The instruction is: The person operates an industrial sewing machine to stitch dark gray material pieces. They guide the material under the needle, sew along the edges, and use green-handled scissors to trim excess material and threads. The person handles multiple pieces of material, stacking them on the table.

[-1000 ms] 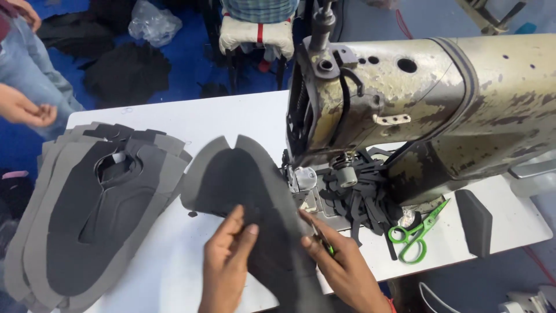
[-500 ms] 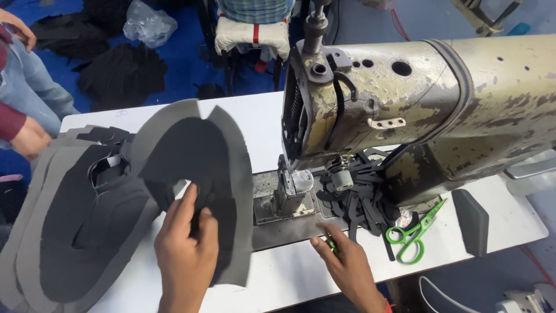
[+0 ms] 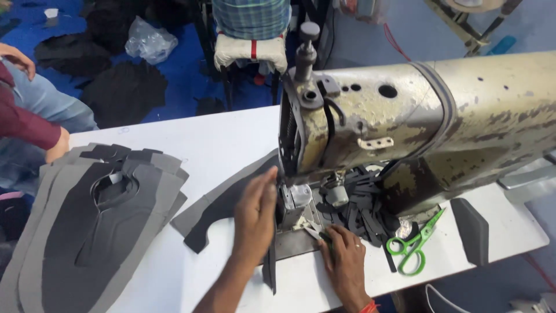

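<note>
You have two hands at work. Your left hand (image 3: 255, 217) lies flat, fingers stretched and close together, pressing one grey fabric piece (image 3: 223, 206) against the white table (image 3: 214, 139), just beside the needle area of the one sewing machine (image 3: 417, 122). Your right hand (image 3: 344, 264) rests on the machine bed with fingers curled; I cannot tell if it grips something, but a small metal tool shows at the fingertips.

One stack of grey pieces (image 3: 92, 226) lies at the left; its number I cannot count, and the edge cuts it off. One pair of green-handled scissors (image 3: 414, 246) lies at the right beside a heap of black strips (image 3: 362, 206).

The machine paint is worn and patchy. The fabric looks soft, matte, with curved edges.
</note>
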